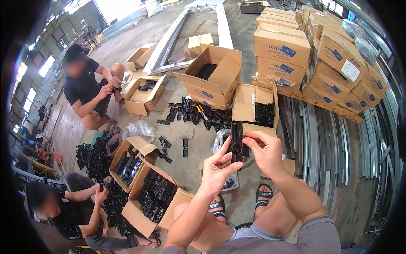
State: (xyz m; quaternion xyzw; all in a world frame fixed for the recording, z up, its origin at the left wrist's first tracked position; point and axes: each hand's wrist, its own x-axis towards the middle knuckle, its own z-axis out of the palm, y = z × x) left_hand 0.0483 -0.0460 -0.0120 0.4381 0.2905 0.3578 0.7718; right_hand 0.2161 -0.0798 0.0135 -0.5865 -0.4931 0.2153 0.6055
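A long black plastic-looking part with a round hub near its middle stands upright between my hands. My left hand grips its lower end between thumb and fingers. At the hub, the thumb and fingertips of my right hand pinch the part's side; whether they hold a smaller piece is hidden. Just beyond lies a heap of similar black parts on the floor, with orange-handled pliers on top. An open carton with more black parts is close by on the right, and a clear plastic bag sits behind my hands.
Open cartons of black parts stand at my left. Two people sit or squat on the left, each handling a small black part. Closed cartons are stacked on a pallet at far right, beside long metal profiles.
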